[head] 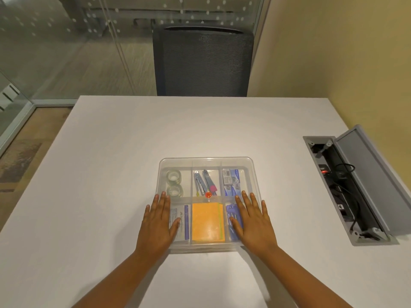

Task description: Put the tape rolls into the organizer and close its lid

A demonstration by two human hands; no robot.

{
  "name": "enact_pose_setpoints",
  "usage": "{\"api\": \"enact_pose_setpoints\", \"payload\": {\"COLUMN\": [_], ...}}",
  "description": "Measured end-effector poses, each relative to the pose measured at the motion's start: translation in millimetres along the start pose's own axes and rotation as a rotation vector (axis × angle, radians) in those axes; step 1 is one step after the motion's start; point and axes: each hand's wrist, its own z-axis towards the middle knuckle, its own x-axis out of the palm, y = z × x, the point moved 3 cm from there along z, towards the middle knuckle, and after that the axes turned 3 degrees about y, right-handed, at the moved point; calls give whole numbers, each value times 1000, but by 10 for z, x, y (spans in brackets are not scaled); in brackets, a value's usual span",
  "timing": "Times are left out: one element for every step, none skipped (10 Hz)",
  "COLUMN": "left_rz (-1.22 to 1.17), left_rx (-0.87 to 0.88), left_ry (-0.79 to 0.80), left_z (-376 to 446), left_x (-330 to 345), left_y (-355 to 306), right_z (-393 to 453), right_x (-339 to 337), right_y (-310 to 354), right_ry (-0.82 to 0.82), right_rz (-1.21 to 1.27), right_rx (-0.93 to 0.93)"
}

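Both hands lie flat, fingers spread wide, palms down on the clear lid [206, 162] of the organizer [255, 185], gripping nothing. The left hand [158, 223] presses the 7 o'clock corner, the right hand [253, 221] the 5 o'clock corner, and the lid sits down over the box.

Through the lid six compartments show. Under the left hand's fingertips, at 7 o'clock, lies a white packet with a blue stripe [182, 221]. At 6 o'clock sits a stack of orange sticky notes [207, 222]. At 5 o'clock, half covered by the right hand, is a blue packet [232, 213]. At 11 o'clock the two clear tape rolls [174, 176] lie one behind the other, just beside each other. At 12 o'clock are grey cutters [203, 182] and a red pin [208, 194]. At 1 o'clock are small blue and grey boxes [231, 181].

The organizer rests on the white bench [111, 174]. At 3 o'clock a grey cable hatch [364, 174] stands open with black cords inside. At 12 o'clock, beyond the bench, is a dark mesh chair [203, 63].
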Motion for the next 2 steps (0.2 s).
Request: {"api": "enact_pose_setpoints", "payload": {"left_rz": [20,26], "left_rx": [31,40], "left_ry": [-53,-97], "left_z": [36,87], "left_x": [-162,-295], "left_y": [-117,-205], "right_z": [5,16], "right_x": [-118,-219], "right_y": [11,17], "right_ry": [-6,-35], "right_rz": [45,11], "right_rx": [-3,9]}}
